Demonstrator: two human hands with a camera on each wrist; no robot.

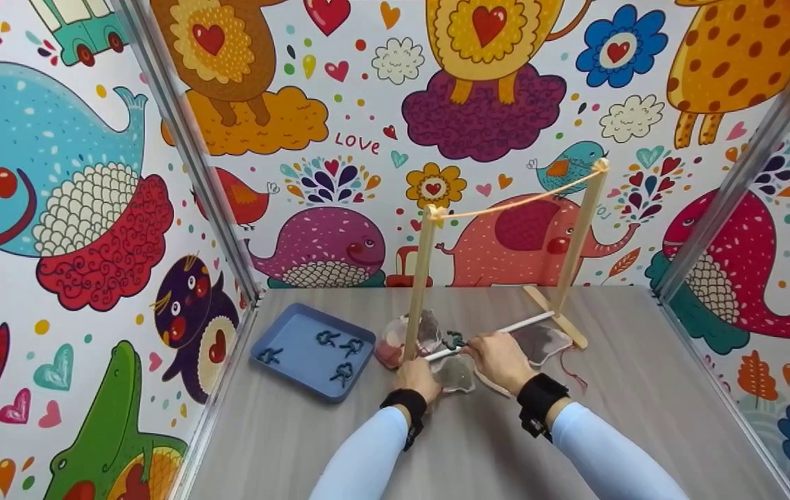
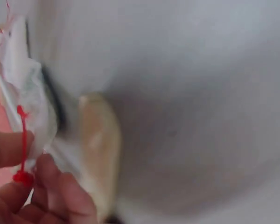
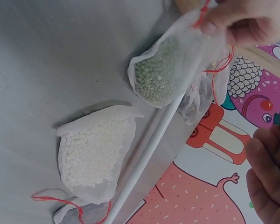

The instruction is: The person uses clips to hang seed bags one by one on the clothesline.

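Observation:
My left hand pinches the gathered top of a white mesh bag of green beans, close to the wooden stand's left post. Its red drawstring runs across the fingertips in the left wrist view. With curled fingers, my right hand holds a dark green clip just above the white rod. A mesh bag of white grains lies on the table below the right hand, mostly hidden by it in the head view.
The wooden stand has two upright posts with an orange string tied between their tops. More mesh bags lie by the left post and a dark-filled bag by the right. A blue tray with several dark green clips sits left.

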